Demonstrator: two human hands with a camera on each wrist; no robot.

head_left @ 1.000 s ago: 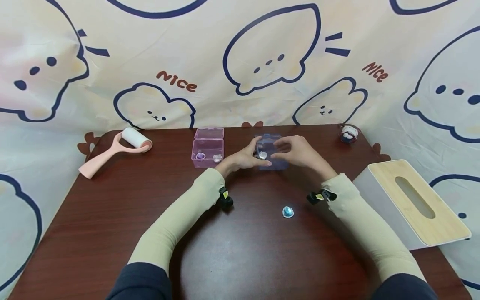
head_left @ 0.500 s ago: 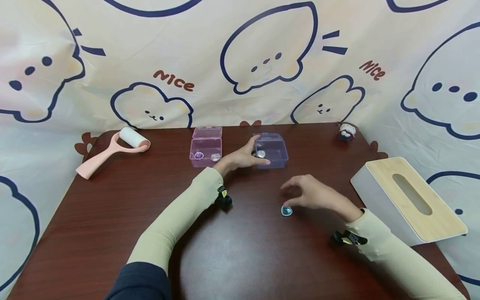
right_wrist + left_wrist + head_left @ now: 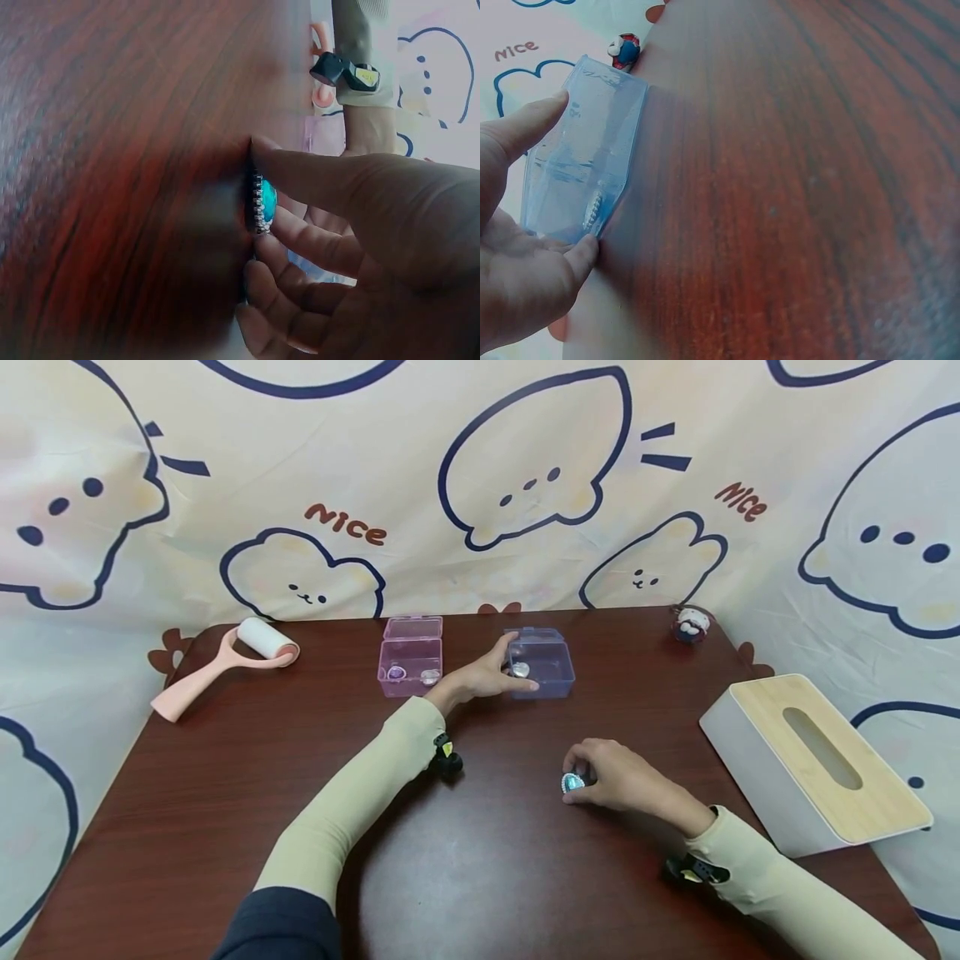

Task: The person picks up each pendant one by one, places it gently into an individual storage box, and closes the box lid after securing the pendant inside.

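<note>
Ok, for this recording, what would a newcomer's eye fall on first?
Probably the bright blue gem pinched in the right hand, in front of the open blue box, which the left hand holds far back on the table. Behind, navy-outlined cartoon figures cover the backdrop. On the right stands a white box with a pale wooden top.

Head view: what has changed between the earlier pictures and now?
The right hand left the blue box, came back toward the person and now pinches the blue gem between thumb and fingers. The left hand stayed holding the box's left end; the pink box, roller and tissue box stayed put.
</note>
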